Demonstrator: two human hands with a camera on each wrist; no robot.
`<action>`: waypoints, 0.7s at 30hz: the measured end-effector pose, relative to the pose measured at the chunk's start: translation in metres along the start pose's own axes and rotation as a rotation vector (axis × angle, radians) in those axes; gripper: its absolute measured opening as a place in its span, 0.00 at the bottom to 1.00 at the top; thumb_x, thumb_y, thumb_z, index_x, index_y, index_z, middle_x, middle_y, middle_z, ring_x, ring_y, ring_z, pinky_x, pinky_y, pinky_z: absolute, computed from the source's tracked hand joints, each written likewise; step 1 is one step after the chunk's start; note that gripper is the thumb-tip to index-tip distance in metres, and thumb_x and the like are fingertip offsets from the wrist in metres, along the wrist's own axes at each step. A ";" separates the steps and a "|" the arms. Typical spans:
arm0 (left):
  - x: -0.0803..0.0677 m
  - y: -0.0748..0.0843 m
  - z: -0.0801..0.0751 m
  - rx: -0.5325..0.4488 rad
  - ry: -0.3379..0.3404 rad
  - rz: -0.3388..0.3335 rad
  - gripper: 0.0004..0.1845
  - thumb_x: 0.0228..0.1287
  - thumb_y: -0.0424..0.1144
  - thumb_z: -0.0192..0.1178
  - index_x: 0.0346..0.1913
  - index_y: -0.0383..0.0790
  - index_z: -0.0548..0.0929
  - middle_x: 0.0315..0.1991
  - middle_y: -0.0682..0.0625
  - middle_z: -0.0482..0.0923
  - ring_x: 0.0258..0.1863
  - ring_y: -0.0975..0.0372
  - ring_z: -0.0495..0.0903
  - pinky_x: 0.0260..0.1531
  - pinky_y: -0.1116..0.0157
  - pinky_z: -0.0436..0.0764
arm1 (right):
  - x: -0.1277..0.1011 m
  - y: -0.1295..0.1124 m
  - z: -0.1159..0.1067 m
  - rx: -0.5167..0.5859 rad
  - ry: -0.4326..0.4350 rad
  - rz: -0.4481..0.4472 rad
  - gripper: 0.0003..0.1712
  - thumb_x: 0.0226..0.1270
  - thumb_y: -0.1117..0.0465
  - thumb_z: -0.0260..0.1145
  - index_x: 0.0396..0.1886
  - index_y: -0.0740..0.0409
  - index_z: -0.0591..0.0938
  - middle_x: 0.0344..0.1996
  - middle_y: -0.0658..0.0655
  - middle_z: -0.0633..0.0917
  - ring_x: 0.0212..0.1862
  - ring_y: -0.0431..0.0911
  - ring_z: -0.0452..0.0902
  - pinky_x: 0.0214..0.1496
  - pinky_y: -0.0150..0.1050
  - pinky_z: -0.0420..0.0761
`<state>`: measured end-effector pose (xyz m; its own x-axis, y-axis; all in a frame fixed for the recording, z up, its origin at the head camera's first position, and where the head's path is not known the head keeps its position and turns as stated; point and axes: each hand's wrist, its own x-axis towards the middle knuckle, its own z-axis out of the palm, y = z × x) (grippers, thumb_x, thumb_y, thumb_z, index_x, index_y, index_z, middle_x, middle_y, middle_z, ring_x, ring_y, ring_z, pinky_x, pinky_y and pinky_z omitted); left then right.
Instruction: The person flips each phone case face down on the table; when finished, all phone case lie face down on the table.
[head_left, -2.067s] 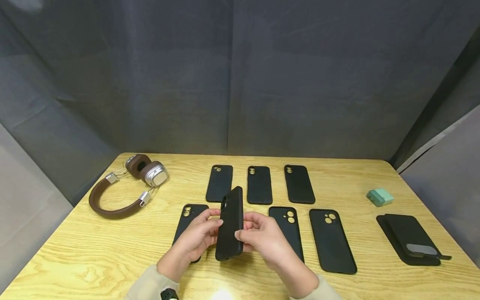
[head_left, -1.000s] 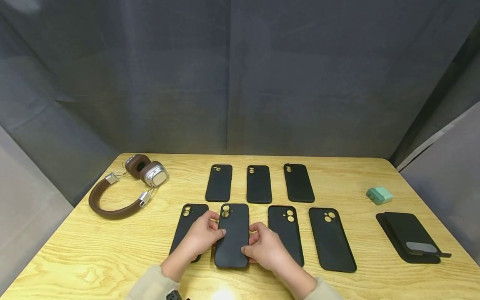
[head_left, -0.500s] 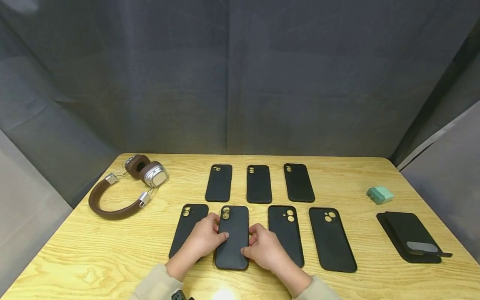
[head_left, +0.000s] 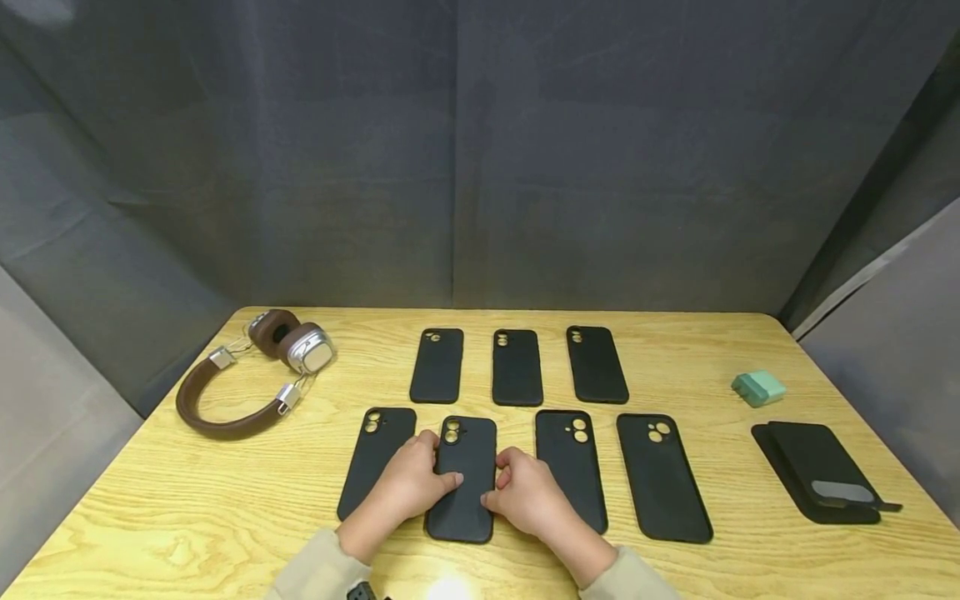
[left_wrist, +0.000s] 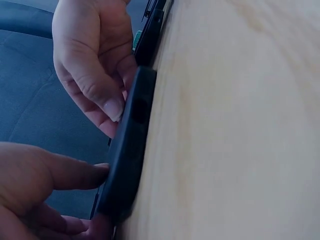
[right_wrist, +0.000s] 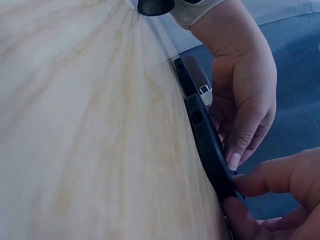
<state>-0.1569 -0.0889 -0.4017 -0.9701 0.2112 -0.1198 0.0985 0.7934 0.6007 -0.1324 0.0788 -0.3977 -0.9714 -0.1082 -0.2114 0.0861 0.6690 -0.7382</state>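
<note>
Head view: a black phone case (head_left: 463,479) lies flat on the wooden table (head_left: 187,517), second from the left in the near row of four, its camera cutout toward the far edge like its neighbours. The left hand (head_left: 408,483) rests its fingers on the case's left edge and back, and the right hand (head_left: 525,492) pinches the right edge. A grip on both sides like this probably serves to square the case with the row. Three more cases (head_left: 517,367) form a far row. Brown headphones (head_left: 247,375) sit at the left, a small green box (head_left: 759,388) and a dark folded wallet case (head_left: 817,475) at the right.

Left wrist view: the case (left_wrist: 131,145) shows edge-on, flat against the wood. The right hand's fingertips (left_wrist: 112,107) touch its side and a left finger (left_wrist: 75,172) presses its near end.

Right wrist view: again edge-on, the case (right_wrist: 207,145) lies between the left hand's fingers (right_wrist: 240,145) and the right hand's curled fingers (right_wrist: 272,180) touching its edge.
</note>
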 end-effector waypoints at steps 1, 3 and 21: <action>0.000 0.000 0.000 -0.002 0.002 -0.004 0.27 0.51 0.41 0.69 0.48 0.27 0.72 0.34 0.44 0.74 0.36 0.54 0.76 0.37 0.57 0.75 | 0.000 0.000 0.000 -0.001 0.002 0.000 0.23 0.48 0.63 0.73 0.44 0.66 0.76 0.25 0.52 0.75 0.28 0.44 0.69 0.31 0.37 0.71; -0.001 0.001 0.000 0.001 0.003 -0.013 0.28 0.51 0.41 0.69 0.50 0.26 0.72 0.37 0.41 0.75 0.40 0.52 0.76 0.40 0.56 0.76 | 0.001 0.000 0.000 -0.002 0.005 -0.001 0.23 0.48 0.63 0.73 0.43 0.66 0.76 0.25 0.52 0.74 0.28 0.44 0.69 0.31 0.37 0.71; -0.007 0.007 -0.008 0.059 0.082 0.024 0.32 0.54 0.46 0.65 0.54 0.23 0.73 0.45 0.35 0.73 0.45 0.47 0.76 0.45 0.53 0.76 | -0.004 -0.001 -0.007 0.072 -0.011 -0.021 0.28 0.53 0.58 0.69 0.52 0.69 0.75 0.25 0.52 0.76 0.25 0.43 0.70 0.26 0.35 0.69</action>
<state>-0.1513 -0.0890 -0.3906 -0.9820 0.1848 -0.0398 0.1321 0.8212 0.5551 -0.1298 0.0841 -0.3913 -0.9708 -0.1300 -0.2016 0.0815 0.6118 -0.7868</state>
